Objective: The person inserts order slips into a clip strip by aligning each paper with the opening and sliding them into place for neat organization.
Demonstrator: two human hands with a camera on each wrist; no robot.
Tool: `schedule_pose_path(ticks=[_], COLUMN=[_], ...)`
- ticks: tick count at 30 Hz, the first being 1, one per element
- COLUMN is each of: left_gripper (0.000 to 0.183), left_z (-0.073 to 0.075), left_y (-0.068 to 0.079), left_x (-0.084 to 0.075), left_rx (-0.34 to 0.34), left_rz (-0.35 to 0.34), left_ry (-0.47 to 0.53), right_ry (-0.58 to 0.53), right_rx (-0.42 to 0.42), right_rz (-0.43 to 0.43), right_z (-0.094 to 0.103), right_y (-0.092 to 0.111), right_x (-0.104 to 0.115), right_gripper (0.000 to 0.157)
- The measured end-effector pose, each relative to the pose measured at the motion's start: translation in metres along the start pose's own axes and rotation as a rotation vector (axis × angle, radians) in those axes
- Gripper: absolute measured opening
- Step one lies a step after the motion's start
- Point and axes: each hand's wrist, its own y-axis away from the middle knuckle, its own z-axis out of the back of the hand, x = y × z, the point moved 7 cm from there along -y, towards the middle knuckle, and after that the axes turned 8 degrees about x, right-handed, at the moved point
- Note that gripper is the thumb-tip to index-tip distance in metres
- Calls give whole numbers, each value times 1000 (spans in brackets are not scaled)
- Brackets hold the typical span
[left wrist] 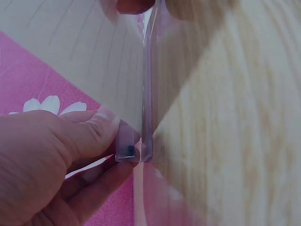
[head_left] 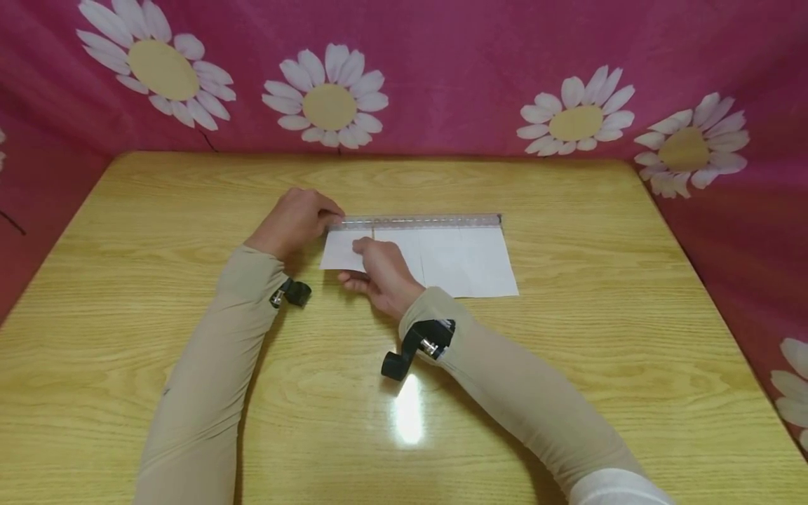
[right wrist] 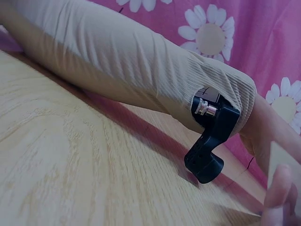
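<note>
A white sheet of paper point(head_left: 470, 263) with faint lines lies on the table, its left part raised. Along its far edge runs a clear plastic strip point(head_left: 416, 222) that looks like a ruler. My left hand point(head_left: 293, 221) pinches the strip's left end between thumb and fingers; the left wrist view shows the strip end point(left wrist: 126, 141) with a dark spot. With the thumb above and fingers below, my right hand point(head_left: 385, 277) grips the paper's near left edge. One of its fingers point(right wrist: 278, 190) shows beside the paper at the right wrist view's lower right.
The glossy wooden table point(head_left: 126, 337) reflects a bright light near its front. A pink cloth point(head_left: 442, 77) with white daisies hangs behind and along the sides. Black camera mounts point(head_left: 396, 365) stick out from both sleeves.
</note>
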Motion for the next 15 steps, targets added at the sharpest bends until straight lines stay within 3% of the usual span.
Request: schedule_pose_path(ticks=[2, 6, 15], left_gripper=[18, 18, 19], left_z=[0, 0, -1], left_y=[0, 0, 1], left_x=[0, 0, -1], left_rx=[0, -3, 1], left_rz=[0, 2, -4], left_ry=[-1, -4, -5], right_ry=[20, 62, 296], right_rx=[10, 33, 101], right_rz=[-7, -7, 18], right_z=[1, 2, 13], right_y=[2, 8, 28], right_x=[0, 1, 5], right_gripper=[60, 56, 19])
